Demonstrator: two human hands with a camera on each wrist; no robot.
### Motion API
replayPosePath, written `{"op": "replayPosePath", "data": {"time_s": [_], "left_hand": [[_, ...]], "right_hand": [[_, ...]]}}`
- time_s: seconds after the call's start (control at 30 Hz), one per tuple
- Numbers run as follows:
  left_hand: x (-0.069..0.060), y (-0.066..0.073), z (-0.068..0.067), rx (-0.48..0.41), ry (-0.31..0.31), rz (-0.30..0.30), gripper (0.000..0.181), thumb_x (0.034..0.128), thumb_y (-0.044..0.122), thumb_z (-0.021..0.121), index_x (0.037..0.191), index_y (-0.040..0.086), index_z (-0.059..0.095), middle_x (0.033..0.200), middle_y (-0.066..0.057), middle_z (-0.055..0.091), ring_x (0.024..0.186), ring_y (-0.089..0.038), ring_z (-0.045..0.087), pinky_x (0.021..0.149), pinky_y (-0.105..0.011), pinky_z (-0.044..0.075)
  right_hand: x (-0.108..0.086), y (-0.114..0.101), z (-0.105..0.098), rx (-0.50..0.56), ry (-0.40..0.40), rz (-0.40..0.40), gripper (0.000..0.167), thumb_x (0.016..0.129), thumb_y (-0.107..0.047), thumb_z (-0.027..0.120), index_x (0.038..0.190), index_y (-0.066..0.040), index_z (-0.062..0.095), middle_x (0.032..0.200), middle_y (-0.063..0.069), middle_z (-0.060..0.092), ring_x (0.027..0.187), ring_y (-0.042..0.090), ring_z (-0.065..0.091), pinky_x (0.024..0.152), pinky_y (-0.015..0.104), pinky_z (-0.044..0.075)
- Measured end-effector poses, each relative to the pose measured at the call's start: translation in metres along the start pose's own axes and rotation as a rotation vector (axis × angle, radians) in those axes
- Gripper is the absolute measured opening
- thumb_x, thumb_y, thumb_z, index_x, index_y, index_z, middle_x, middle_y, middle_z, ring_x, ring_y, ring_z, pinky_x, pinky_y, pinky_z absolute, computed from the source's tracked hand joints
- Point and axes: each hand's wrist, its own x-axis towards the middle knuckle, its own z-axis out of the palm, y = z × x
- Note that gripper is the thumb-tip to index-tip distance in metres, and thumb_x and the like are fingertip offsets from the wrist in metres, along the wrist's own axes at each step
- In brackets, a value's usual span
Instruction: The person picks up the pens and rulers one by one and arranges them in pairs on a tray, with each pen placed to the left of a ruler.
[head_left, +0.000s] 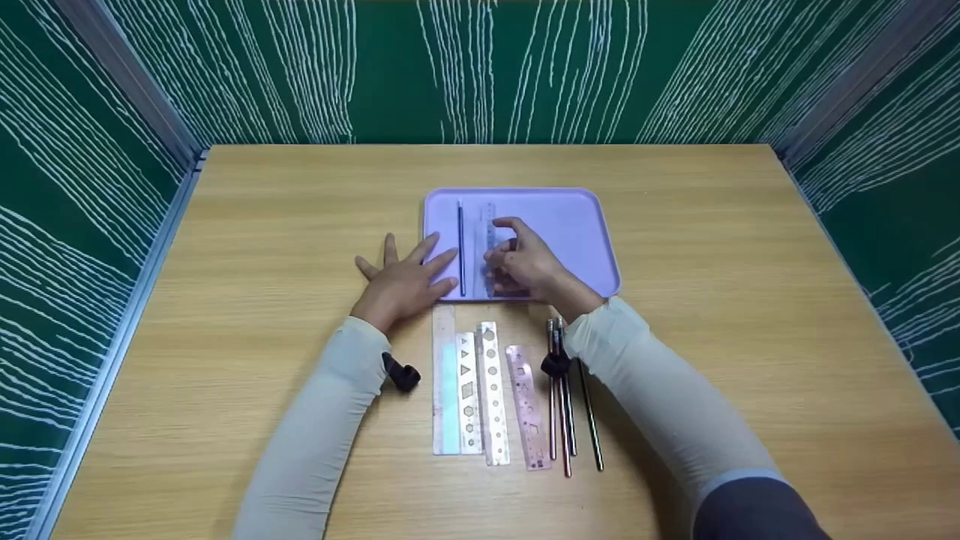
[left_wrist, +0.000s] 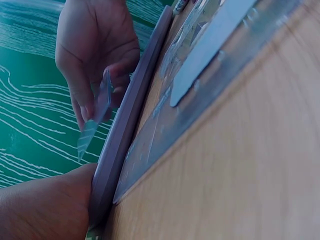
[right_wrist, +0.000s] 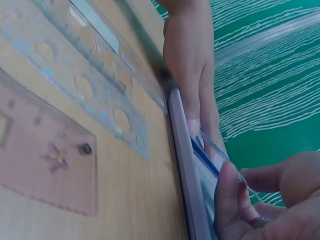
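Note:
A lilac tray [head_left: 559,214] lies on the table with a slim dark-blue pencil [head_left: 461,247] lengthwise near its left side. My right hand [head_left: 525,262] is over the tray and pinches a clear ruler [head_left: 489,217] between thumb and fingers. In the right wrist view, that ruler [right_wrist: 215,146] is tilted, held by its near part. My left hand [head_left: 405,289] has its fingers spread, resting across the tray's left edge beside the pencil. The left wrist view shows the ruler [left_wrist: 95,120] in the right hand's fingers, above the tray's rim [left_wrist: 125,130].
In front of the tray lie a wide clear ruler with a pale-blue strip [head_left: 450,397], two stencil rulers [head_left: 469,345] [head_left: 493,412], a pink stencil ruler [head_left: 529,412] and several metallic pencils [head_left: 590,420]. Green walls with white lines [head_left: 390,75] border the table.

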Motion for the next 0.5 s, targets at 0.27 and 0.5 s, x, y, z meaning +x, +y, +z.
{"op": "replayPosePath", "data": {"time_s": [0.27,0.5], "left_hand": [[0.001,0.001,0.001,-0.013,-0.002,-0.007,0.062,0.1006,0.070,0.035,0.158,0.054,0.020,0.173,0.015,-0.003,0.150,-0.058,-0.017,0.098,-0.092,-0.010],[0.000,0.000,0.001,-0.014,0.001,-0.001,0.062,0.1005,0.071,0.034,0.158,0.054,0.019,0.173,0.015,-0.003,0.150,-0.059,-0.016,0.097,-0.092,-0.010]], "right_hand": [[0.010,0.000,0.001,-0.055,0.060,0.006,0.070,0.094,0.000,0.066,0.155,-0.022,0.038,0.102,0.008,0.060,0.072,0.019,0.065,0.054,0.031,0.059],[0.013,0.002,0.009,-0.202,0.099,-0.070,0.066,0.095,0.000,0.066,0.153,-0.017,0.041,0.092,0.007,0.061,0.062,0.017,0.064,0.056,0.036,0.062]]}}
